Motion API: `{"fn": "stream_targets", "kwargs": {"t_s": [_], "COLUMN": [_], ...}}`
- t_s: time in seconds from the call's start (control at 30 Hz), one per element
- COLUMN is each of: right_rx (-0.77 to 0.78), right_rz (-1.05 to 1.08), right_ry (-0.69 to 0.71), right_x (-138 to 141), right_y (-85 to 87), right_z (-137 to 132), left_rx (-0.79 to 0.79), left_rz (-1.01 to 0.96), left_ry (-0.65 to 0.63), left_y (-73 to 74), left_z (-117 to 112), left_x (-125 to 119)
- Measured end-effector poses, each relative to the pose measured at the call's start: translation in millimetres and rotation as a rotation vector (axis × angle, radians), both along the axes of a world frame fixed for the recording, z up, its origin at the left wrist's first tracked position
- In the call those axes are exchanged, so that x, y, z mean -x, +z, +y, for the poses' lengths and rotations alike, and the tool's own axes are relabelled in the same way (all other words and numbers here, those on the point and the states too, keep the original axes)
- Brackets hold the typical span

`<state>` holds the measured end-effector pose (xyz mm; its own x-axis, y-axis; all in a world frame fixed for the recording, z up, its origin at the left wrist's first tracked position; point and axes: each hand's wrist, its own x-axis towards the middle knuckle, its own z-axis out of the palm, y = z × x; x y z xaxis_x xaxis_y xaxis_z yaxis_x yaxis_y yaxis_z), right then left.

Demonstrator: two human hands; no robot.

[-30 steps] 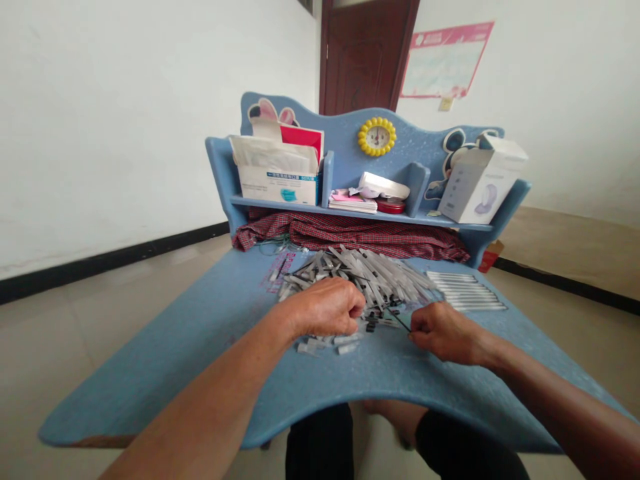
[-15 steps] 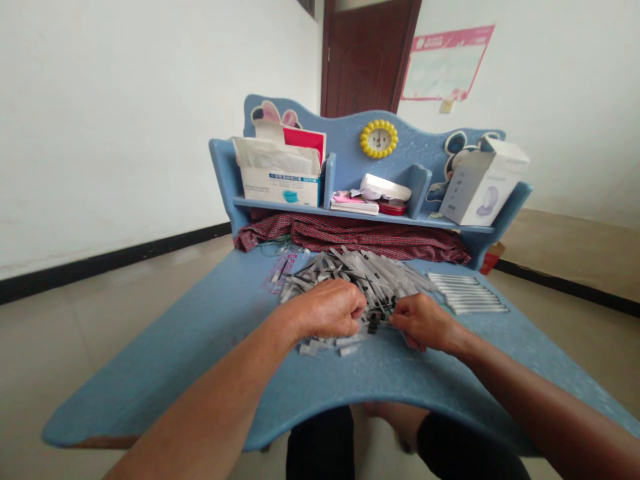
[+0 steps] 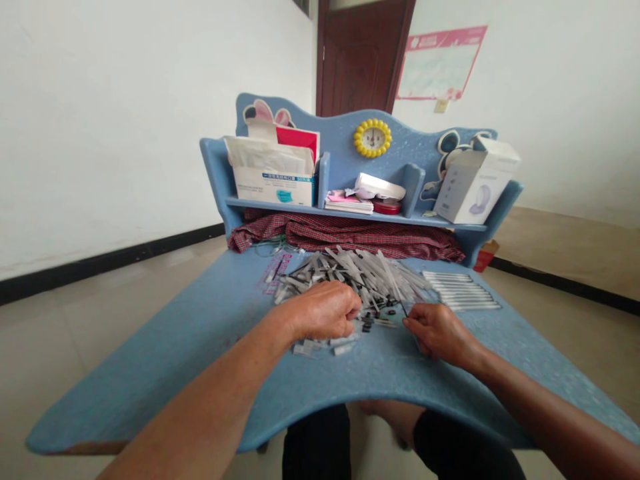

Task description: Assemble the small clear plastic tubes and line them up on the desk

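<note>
A heap of translucent pen barrels (image 3: 370, 270) mixed with black pen parts covers the middle of the blue desk (image 3: 200, 347). My left hand (image 3: 325, 310) is curled closed at the heap's near left side; what its fingers hold, if anything, is hidden. To the right of the heap, my right hand (image 3: 437, 333) pinches a slim pen piece (image 3: 399, 293), dark near the fingers and pale farther up. Between the hands lie small black pieces (image 3: 367, 323). Short clear caps (image 3: 345, 343) rest below my left hand.
Slim pens (image 3: 460, 291) lie in a row at the right. Behind the heap, a checked cloth (image 3: 345, 237) is bunched under a shelf. That shelf bears a mask box (image 3: 273, 187), a white carton (image 3: 477, 183) and a yellow clock (image 3: 373, 138).
My right hand has moved slightly right and away from my left hand, and a slim pen piece now shows in its fingers. The left hand stays closed by the heap.
</note>
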<state>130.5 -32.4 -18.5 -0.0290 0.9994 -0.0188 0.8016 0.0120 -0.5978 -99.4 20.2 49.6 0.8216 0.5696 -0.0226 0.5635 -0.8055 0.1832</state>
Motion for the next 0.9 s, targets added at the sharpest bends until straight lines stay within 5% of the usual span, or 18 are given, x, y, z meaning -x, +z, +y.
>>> {"fn": "stream_targets", "kwargs": {"t_s": [0.17,0.33,0.63,0.9], "right_rx": [-0.190,-0.212,-0.208,-0.203], "right_rz": [-0.160,-0.232,-0.047,0.145], "right_ry": [0.056,0.175,0.284,0.192], "right_x": [-8.4,-15.1,-15.4,-11.7], "right_y": [-0.1,3.5,-0.1,-11.7], "right_z": [-5.8,-22.3,-37.3,-29.9], "left_rx": [-0.005,-0.071,-0.079,-0.071], "left_rz": [-0.053,-0.154,-0.305,-0.401], "left_ry": [0.023,0.092,0.174,0.164], "left_y": [-1.0,2.5,4.0,3.1], "left_z": [3.2,9.6,14.7,14.2], "left_x": [2.0,6.2,7.8,6.8]}}
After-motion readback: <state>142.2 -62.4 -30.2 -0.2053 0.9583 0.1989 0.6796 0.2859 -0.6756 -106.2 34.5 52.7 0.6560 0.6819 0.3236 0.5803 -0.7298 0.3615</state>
